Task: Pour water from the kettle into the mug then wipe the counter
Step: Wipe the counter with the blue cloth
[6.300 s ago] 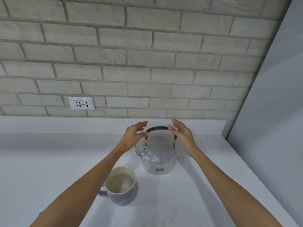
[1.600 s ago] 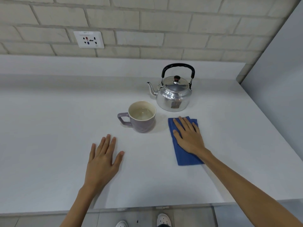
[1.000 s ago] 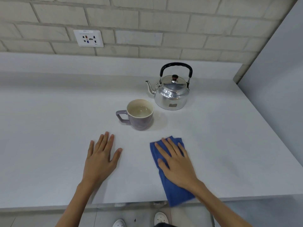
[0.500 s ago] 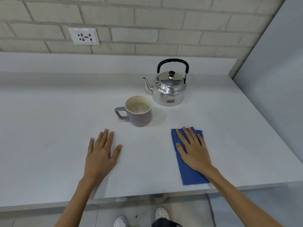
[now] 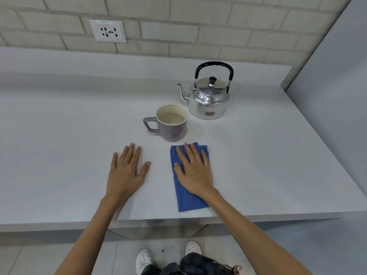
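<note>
Kettle [image 5: 207, 100]: shiny, upright | mug [image 5: 172, 123]: watered | right hand [image 5: 193, 169] fingers flat on cloth [image 5: 187, 181] | left hand [image 5: 126, 173] splayed

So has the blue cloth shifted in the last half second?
Yes. The blue cloth slid left under the right hand, now just in front of the mug.

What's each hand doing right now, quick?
Left hand: open, flat on the counter, holding nothing.
Right hand: open, pressed flat on the blue cloth, not gripping it.
</note>
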Motion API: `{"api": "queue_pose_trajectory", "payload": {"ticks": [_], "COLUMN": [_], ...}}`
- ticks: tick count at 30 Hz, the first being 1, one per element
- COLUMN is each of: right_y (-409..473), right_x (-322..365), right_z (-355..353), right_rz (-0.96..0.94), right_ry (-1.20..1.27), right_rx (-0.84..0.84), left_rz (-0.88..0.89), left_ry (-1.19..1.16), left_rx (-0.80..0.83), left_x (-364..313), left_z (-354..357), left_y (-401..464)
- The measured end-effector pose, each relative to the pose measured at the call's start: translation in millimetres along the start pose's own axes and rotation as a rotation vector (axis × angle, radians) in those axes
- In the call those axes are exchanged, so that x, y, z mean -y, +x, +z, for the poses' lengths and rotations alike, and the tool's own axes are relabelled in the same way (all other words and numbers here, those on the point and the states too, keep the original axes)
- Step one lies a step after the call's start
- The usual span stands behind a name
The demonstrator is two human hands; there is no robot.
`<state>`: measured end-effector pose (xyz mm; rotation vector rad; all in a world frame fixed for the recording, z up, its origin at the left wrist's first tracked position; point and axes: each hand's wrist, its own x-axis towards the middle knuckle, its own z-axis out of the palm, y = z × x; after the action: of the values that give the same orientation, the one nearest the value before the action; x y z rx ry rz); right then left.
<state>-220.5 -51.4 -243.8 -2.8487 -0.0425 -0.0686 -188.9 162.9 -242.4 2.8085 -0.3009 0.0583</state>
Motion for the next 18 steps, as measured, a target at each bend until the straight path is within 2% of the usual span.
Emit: {"api": "queue_pose_trajectory", "payload": {"ticks": [6,11,14,18], "right_y": [-31.9,-61.7,-57.6,-33.8], "right_x": [18.7,-16.9,-33.1,-13.8], "right_z": [0.5,-14.3,-20.5,-11.2], "right_rz": [-0.160,-0.308,-0.274,-0.146], "right_ry": [-0.002,-0.030,-0.064,-0.078], "right_rx": [0.045,0.122,0.110,0.032], "left_rz": [-0.002,0.004,0.006,0.011], "left_ry": [-0.006,-0.007,-0.014,-0.108], "left_rx": [-0.010,-0.013,-0.009,-0.016], "left_x": [-0.2,0.0,-1.0,-0.6], "left_z": [0.7,-0.8,-1.9,-6.4], "left_y": [-0.3,-0.6,-1.3,-1.2]}}
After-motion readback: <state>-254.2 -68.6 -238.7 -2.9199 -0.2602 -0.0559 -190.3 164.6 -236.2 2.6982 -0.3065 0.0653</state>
